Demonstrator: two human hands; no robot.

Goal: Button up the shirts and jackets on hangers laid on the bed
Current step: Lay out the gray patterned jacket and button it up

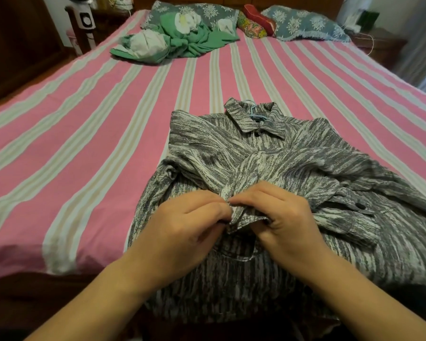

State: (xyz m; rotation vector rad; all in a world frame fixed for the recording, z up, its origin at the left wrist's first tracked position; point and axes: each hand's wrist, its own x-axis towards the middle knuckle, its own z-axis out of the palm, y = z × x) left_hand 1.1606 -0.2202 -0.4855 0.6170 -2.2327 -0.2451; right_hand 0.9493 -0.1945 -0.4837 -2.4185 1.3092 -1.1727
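Pink striped bed (108, 124), grey shirt (231, 153)

Matt, streaky grey woven cloth shirt (268, 166) lies on a matt striped cotton-like bedsheet (96, 134)

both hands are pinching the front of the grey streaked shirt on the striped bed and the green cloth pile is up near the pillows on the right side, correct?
Not quite. The head view shows the green cloth pile up near the pillows on the left side of the striped bed, not the right. The rest holds: the left hand and right hand both pinch the front of the grey streaked shirt.
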